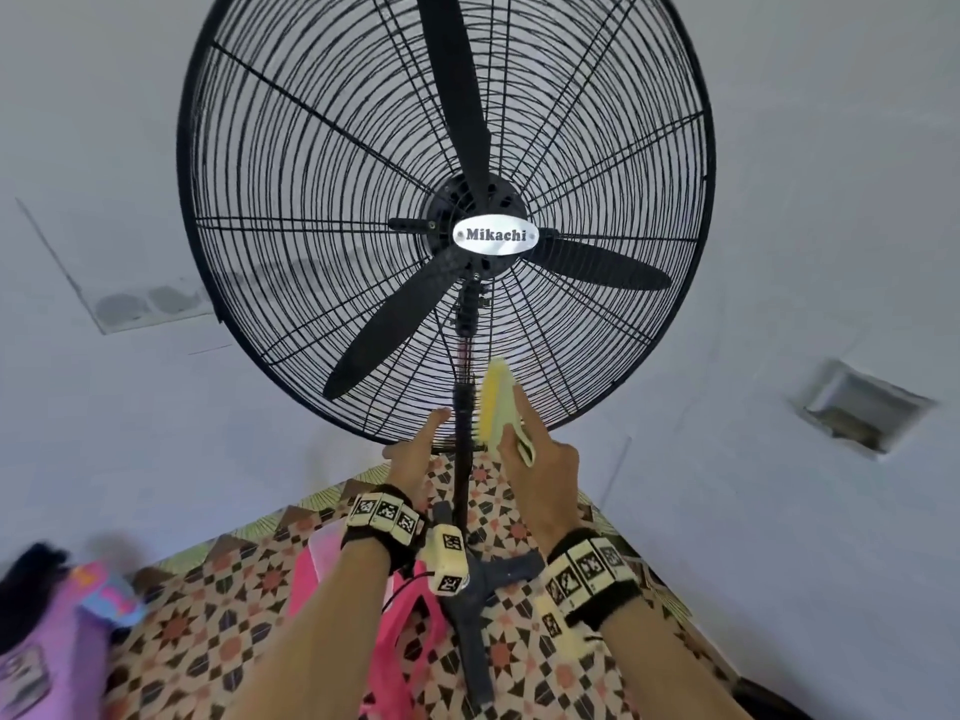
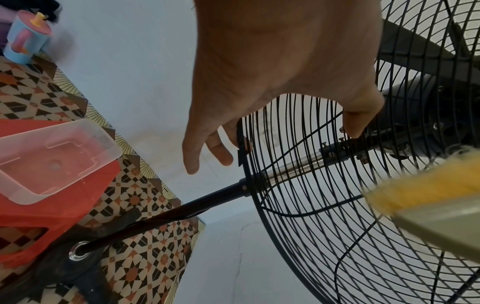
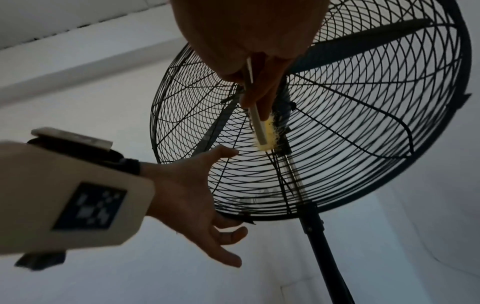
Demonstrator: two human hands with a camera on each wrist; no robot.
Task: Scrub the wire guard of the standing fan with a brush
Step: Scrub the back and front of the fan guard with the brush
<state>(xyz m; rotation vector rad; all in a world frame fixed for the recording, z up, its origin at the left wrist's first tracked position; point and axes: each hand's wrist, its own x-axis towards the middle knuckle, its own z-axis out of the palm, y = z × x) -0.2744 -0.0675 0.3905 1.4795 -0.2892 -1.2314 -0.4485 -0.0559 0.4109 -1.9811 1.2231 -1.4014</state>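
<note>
1. Head view: my right hand [image 1: 540, 475] grips the yellow-bristled brush [image 1: 497, 402] at lower centre, its bristles against the bottom wires of the Mikachi fan's wire guard [image 1: 597, 148]. My left hand [image 1: 413, 454], fingers spread, sits at the guard's bottom rim.
2. Left wrist view: my thumb lies on the wires and my fingers [image 2: 192, 156] hang straight behind the rim; the brush [image 2: 420, 193] is at right.
3. Right wrist view: my fingers [image 3: 259, 90] clamp the brush handle at upper centre, with the bristles [image 3: 271, 133] on the wires.

The wire guard [image 1: 291, 163] is thin black-painted metal, matt, and the pole [image 2: 293, 167] behind it shows a polished, shiny steel section. The brush [image 1: 497, 407] has a smooth pale plastic back and yellow bristles. A clear plastic tub [image 2: 55, 158] looks glossy.
</note>
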